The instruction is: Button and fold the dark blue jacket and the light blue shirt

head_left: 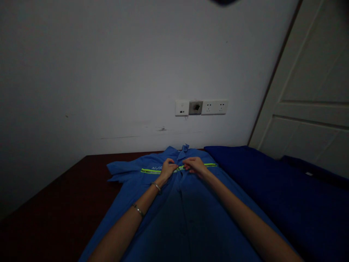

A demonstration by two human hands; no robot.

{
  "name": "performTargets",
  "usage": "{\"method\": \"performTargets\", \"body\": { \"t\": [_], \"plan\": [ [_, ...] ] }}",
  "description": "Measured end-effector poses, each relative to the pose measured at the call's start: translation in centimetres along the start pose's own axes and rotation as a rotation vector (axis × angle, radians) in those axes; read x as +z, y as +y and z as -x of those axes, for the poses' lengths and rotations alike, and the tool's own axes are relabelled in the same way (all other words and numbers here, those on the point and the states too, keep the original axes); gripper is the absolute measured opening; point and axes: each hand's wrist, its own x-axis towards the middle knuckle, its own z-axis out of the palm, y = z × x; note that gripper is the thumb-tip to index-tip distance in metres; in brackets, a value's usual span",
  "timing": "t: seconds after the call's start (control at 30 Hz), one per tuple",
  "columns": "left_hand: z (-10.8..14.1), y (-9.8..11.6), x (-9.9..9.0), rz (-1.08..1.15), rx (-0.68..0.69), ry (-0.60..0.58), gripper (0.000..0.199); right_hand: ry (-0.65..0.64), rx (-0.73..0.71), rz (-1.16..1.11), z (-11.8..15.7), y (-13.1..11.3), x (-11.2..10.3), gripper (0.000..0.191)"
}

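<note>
A blue short-sleeved work shirt (196,203) with a yellow-green reflective stripe across the chest lies spread out, its collar toward the wall. My left hand (168,169) pinches the edge of the front opening at the stripe. Just to its right, my right hand (195,166) is closed with bent fingers on the other front edge, also at stripe height. A small dark gap shows in the fabric between the hands. Any button there is too small to make out. Two bracelets circle my left wrist and forearm.
The shirt rests on a dark red-brown tabletop (60,200). Darker blue cloth (261,182) lies along the right side. Behind is a white wall (122,72) with a row of sockets and switches (214,107). A pale panelled door (308,91) stands at the right.
</note>
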Motion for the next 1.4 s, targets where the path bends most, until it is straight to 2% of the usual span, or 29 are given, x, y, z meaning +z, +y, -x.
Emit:
{"method": "performTargets", "body": {
  "t": [0.1,0.2,0.37,0.67,0.97,1.17,1.4],
  "plan": [
    [0.0,-0.1,0.0,-0.017,0.019,0.009,0.027,-0.08,0.203,-0.13,0.4,0.2,0.7,0.01],
    [-0.1,-0.4,-0.1,-0.023,0.038,0.017,0.026,-0.066,0.283,-0.204,0.4,1.0,1.3,0.008],
    [-0.3,-0.8,-0.1,-0.035,0.052,0.018,0.026,-0.071,0.283,-0.346,-0.2,2.1,1.4,0.012],
    [-0.3,-0.9,-0.1,-0.003,0.08,-0.011,0.033,-0.051,0.269,-0.39,-0.9,3.2,1.4,0.014],
    [-0.6,-1.5,0.3,0.066,0.124,0.014,0.045,-0.028,0.257,-0.449,-0.5,2.8,1.7,0.009],
    [-0.3,-1.0,0.5,0.127,0.041,0.078,0.045,0.017,0.254,-0.506,-0.2,2.6,2.4,0.015],
    [0.2,-0.2,0.7,0.281,-0.041,0.086,0.045,0.021,0.225,-0.399,0.5,1.8,2.4,0.014]
  ]
}}
